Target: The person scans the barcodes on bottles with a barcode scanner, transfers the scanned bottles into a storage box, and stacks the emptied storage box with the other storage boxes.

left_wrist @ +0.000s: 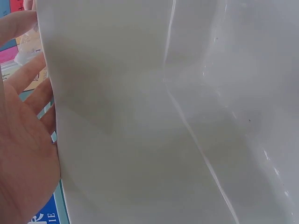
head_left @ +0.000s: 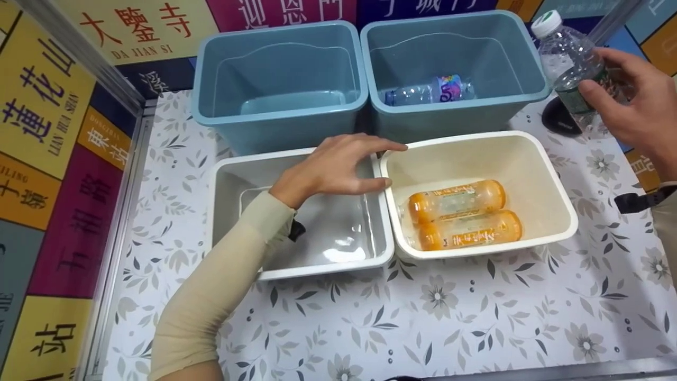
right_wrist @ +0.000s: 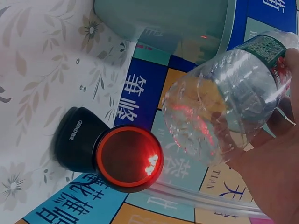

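Note:
Fingers curled round it, my right hand point(head_left: 642, 100) holds a clear plastic bottle point(head_left: 568, 58) with a white cap and green label. The bottle is tilted, cap up and to the left in the head view. Its base faces a black scanner point(right_wrist: 77, 140) with a red-lit round window in the right wrist view. My left hand point(head_left: 338, 165) reaches over the grey bin point(head_left: 301, 267), its fingers extended. Its thumb and index fingertips are at the near-left rim of the cream bin point(head_left: 550, 233), which contains two orange-labelled bottles point(head_left: 470, 230) lying on their sides.
Two blue bins stand behind: the left one point(head_left: 280, 114) looks bare inside, and the right one point(head_left: 460, 108) has a clear bottle with a purple label point(head_left: 423, 94) lying in it. A floral cloth point(head_left: 317, 328) covers the table. Printed panels point(head_left: 58, 211) and metal rails enclose it.

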Available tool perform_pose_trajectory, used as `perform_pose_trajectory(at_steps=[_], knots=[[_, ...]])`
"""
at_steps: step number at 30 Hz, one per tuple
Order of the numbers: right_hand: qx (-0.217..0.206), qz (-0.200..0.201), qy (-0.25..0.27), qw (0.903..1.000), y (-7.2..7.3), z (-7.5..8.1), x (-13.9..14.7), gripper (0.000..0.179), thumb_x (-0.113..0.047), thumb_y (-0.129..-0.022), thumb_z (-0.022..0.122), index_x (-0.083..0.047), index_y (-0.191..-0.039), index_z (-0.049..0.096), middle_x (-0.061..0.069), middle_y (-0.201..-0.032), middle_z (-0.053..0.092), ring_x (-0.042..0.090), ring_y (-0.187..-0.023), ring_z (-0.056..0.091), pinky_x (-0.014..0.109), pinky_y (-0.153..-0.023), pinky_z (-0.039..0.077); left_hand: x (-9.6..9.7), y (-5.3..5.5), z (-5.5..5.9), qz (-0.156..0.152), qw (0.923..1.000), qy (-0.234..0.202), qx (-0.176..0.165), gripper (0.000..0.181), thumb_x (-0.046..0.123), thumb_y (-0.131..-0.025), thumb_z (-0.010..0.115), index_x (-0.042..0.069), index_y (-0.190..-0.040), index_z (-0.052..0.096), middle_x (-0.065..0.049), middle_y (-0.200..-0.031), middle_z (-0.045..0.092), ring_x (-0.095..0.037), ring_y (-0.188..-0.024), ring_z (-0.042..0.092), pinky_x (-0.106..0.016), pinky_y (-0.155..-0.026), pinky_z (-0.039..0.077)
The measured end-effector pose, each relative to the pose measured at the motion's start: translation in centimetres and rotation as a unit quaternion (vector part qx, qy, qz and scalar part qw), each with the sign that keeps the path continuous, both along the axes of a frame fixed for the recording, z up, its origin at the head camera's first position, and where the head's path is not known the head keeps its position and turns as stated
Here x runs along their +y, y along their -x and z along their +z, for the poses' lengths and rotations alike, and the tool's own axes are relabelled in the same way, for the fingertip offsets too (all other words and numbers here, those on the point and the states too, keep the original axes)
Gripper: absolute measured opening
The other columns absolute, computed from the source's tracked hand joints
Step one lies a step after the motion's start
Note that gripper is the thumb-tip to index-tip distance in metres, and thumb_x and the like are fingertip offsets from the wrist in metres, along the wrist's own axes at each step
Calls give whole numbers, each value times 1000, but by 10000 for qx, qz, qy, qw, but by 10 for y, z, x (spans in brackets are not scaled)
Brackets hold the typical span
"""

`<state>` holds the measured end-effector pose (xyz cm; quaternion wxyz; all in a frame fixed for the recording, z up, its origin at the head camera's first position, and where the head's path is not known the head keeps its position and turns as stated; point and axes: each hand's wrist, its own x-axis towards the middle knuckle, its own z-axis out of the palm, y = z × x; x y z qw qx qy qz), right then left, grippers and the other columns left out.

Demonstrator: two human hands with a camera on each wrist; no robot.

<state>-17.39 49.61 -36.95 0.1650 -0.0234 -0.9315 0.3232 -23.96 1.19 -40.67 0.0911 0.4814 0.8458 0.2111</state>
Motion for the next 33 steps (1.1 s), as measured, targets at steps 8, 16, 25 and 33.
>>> perform_pose_trajectory(at_steps=[8,16,25,33], knots=[[-98,194,-531,9984,6,8,-11,59,-33,-100,60,-39,-153,35,1,-155,42,16,-145,42,27,-117,34,1,1,0,-28,10000,43,48,62,67,-87,51,54,-147,39,29,-148,46,-8,-134,49,-39,-102,45],[-199,237,-893,9955,15,21,-23,65,-31,-97,65,-44,-152,34,0,-157,41,28,-147,39,33,-110,40,1,1,2,27,10000,21,75,61,68,-87,51,54,-146,41,27,-146,49,-7,-132,51,-38,-98,46],[-170,604,-1368,9886,25,30,-37,65,-33,-97,66,-39,-153,35,6,-154,43,31,-136,43,16,-107,39,0,0,-1,6,10000,26,53,62,69,-87,51,54,-147,40,27,-147,48,-7,-133,50,-38,-100,45],[-247,829,-1317,9875,37,32,-53,66,-29,-96,68,-31,-154,38,7,-157,41,29,-147,32,50,-123,25,0,1,-2,29,10000,-8,94,62,69,-87,51,54,-146,40,29,-147,48,-7,-131,51,-38,-100,45]])
